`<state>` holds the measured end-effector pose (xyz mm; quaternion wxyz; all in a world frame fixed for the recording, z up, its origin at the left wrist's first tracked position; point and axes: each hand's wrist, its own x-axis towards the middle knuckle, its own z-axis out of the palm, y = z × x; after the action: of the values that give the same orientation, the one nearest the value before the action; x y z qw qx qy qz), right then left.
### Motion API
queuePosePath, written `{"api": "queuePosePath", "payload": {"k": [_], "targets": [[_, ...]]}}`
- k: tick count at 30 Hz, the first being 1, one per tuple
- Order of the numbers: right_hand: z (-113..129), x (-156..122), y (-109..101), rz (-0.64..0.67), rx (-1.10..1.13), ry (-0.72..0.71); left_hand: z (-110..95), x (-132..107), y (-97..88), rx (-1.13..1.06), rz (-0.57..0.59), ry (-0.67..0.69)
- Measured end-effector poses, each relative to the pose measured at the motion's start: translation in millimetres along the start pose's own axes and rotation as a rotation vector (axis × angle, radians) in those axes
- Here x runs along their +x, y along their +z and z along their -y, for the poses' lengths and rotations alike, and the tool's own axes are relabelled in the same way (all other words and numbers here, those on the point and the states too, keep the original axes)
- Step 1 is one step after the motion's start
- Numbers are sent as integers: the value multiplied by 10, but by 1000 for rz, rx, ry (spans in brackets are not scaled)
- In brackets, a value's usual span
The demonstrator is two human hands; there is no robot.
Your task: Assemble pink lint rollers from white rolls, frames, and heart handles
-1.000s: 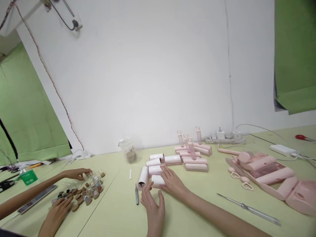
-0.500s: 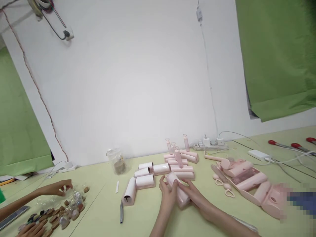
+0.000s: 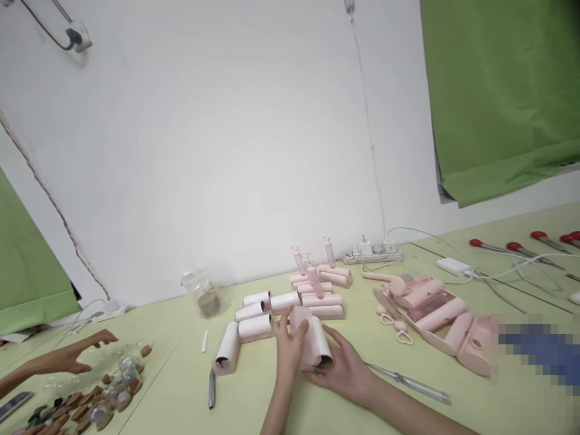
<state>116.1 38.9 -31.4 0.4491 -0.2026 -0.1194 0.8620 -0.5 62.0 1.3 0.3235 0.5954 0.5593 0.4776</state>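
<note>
Turned since half a second ago, one pink-cased white roll (image 3: 319, 341) shows its hollow end, gripped between left hand (image 3: 290, 347) and right hand (image 3: 348, 370), near similar white rolls (image 3: 255, 327).

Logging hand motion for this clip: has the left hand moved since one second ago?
Yes, to the right. Judged against the silver tool lying on the table, the left hand was close beside it and is now clearly farther right.

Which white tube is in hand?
The white tube held between the left hand and right hand; the other white tubes lie on the table, farther left.
</note>
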Motion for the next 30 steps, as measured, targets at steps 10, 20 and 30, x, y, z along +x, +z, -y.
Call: {"api": "queuePosePath", "payload": {"k": [10, 20, 30], "targets": [[15, -70, 21, -17, -125, -33, 55, 17, -175, -291, -80, -98], [369, -168, 68, -15, 141, 40, 104, -1, -304, -752, -78, -180], [280, -504, 61, 124, 96, -39, 397, -198, -292, -293, 240, -2]]}}
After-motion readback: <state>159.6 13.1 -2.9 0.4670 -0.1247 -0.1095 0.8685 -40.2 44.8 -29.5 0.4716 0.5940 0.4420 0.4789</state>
